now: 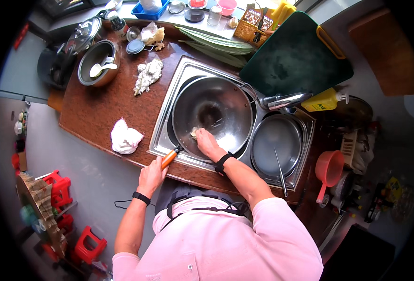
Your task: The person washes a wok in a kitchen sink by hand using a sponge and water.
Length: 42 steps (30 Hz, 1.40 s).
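A large metal wok (224,95) rests over the left basin of the steel double sink (164,140). My left hand (151,177) is closed around its orange handle (169,158), near the counter's front edge. Inside the wok, my right hand (207,142) holds a small pale, crumpled scrubber or cloth (194,132) against the near left wall. The wok's bottom looks dark and wet. In the right basin sits a round metal pan (275,140) with cloudy water, and a long metal utensil (280,172) leans out over its near rim.
The chrome faucet (289,100) and a yellow soap bottle (321,100) stand behind the right basin. A green cutting board (294,56) leans behind the sink. White cloths (125,137) and a pot with spoons (113,73) lie left on the counter. A pink dipper (329,168) is at right.
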Each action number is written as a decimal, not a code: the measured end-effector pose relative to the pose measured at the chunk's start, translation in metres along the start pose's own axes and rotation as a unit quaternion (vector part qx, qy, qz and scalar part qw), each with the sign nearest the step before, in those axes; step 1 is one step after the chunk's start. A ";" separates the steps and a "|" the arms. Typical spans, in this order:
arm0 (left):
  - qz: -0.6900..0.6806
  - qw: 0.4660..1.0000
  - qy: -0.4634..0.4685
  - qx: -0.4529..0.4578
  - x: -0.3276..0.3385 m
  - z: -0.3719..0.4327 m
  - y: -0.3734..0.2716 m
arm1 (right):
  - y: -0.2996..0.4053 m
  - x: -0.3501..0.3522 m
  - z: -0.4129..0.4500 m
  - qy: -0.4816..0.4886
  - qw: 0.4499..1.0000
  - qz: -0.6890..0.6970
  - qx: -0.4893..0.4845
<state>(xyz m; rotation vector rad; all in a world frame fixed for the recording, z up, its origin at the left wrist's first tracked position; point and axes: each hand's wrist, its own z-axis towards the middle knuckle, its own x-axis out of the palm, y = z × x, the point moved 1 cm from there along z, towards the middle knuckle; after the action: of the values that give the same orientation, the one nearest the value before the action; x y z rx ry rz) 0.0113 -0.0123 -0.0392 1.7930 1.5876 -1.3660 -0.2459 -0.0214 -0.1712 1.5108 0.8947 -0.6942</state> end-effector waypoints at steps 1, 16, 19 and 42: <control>0.000 1.000 0.001 -0.003 0.000 -0.001 0.000 | -0.004 -0.009 0.004 0.005 0.999 -0.029 0.020; 0.010 1.000 -0.008 0.011 0.005 -0.001 0.005 | -0.032 -0.013 -0.028 0.032 0.998 -0.049 0.009; 0.002 1.000 -0.004 0.010 0.002 0.001 0.004 | -0.054 -0.031 -0.010 -0.006 0.994 -0.089 0.057; -0.005 1.000 -0.001 0.009 0.003 0.001 0.005 | -0.015 -0.011 0.019 -0.009 0.998 -0.060 -0.015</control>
<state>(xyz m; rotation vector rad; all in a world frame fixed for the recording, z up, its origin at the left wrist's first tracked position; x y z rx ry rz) 0.0154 -0.0132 -0.0440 1.7962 1.5908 -1.3902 -0.2630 -0.0417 -0.1723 1.4300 0.9835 -0.7768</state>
